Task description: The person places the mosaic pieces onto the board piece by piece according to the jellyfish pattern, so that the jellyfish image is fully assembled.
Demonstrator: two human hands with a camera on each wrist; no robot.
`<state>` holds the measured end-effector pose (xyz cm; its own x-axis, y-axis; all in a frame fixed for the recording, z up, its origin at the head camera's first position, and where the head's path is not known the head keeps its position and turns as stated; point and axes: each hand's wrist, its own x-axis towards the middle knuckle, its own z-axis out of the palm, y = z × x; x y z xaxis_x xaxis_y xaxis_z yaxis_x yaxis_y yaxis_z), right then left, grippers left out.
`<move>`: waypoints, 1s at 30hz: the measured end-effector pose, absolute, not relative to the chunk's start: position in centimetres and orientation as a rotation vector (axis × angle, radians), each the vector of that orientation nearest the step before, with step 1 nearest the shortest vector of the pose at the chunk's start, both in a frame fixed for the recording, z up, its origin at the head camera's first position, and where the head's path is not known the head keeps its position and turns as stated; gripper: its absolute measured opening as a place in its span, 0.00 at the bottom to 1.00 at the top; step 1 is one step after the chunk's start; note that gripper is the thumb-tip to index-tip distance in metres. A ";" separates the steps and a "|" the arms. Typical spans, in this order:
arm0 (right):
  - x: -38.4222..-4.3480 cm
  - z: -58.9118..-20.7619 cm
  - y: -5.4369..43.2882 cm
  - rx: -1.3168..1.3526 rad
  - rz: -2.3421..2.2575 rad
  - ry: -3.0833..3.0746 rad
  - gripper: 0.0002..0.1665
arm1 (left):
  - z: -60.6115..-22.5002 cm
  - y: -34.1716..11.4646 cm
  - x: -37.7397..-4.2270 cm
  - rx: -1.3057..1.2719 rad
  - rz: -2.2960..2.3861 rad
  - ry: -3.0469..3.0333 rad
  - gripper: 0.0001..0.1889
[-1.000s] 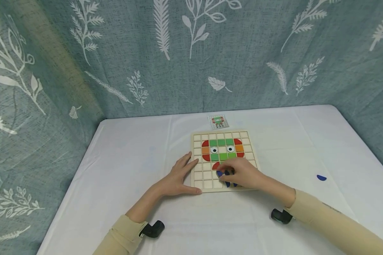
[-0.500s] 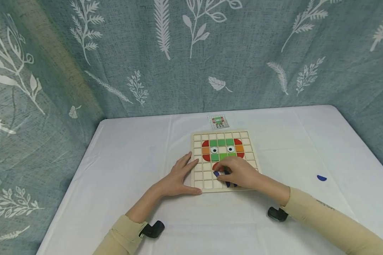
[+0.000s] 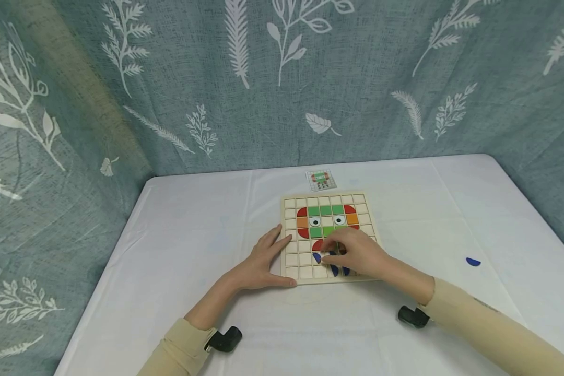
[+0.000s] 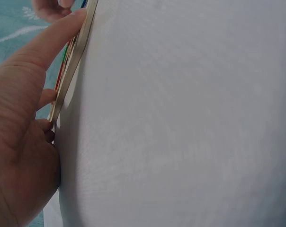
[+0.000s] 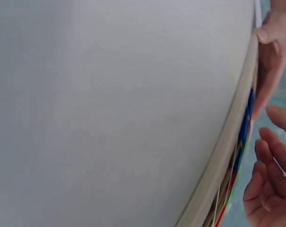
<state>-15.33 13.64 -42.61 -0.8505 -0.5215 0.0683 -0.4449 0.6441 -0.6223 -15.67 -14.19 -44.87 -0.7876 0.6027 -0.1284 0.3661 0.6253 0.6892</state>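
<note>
A square wooden grid board bears a figure of red, green and orange tiles with two eye tiles. My left hand rests along its left side, fingers spread and thumb at the front corner; the left wrist view has this hand against the board's rim. Over the lower part of the grid is my right hand, its fingertips beside a blue half-round tile lying in a cell. In the right wrist view, the right hand's thumb and index finger stand apart with nothing between them. The right hand partly covers other blue tiles.
A small pattern card lies just behind the board. One loose blue half-round tile is on the white tablecloth to the right. A patterned curtain hangs behind the table.
The blue half-round tile has shifted slightly left, from between my right fingertips into a cell. Those fingers have since drawn a little to the right. My left hand has stayed in place.
</note>
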 end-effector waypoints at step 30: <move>-9.2 -41.4 31.5 0.031 -1.143 2.798 0.24 | -44.8 -14.1 -15.6 0.744 0.952 2.499 0.55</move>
<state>-9.20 31.52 -41.45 -0.9927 -0.0262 -0.1175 0.0635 0.7148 -0.6965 -15.64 -14.11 -44.75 -0.7949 0.5893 -0.1446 0.3435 0.6334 0.6934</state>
